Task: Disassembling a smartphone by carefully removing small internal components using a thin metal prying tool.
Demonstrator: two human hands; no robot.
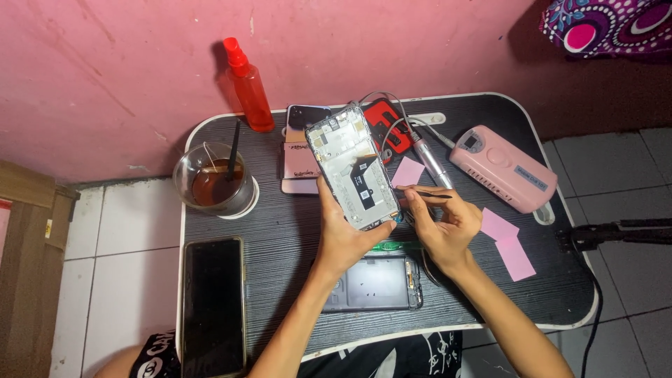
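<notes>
My left hand point(346, 234) grips the lower end of an opened phone point(351, 166), its bare frame and circuit parts facing up, tilted above the small black table point(280, 231). My right hand point(448, 224) pinches thin black tweezers point(424, 193) whose tip points left at the phone's lower right edge. A detached black back cover point(378, 283) lies flat on the table under my wrists, with a green tool point(392, 246) just above it.
A dark phone point(213, 304) lies at the front left. A glass of brown liquid point(213, 180) and a red spray bottle point(248, 87) stand at the back left. A pink device point(502, 166), pink paper squares point(514, 255) and a pen-shaped tool point(432, 161) sit right.
</notes>
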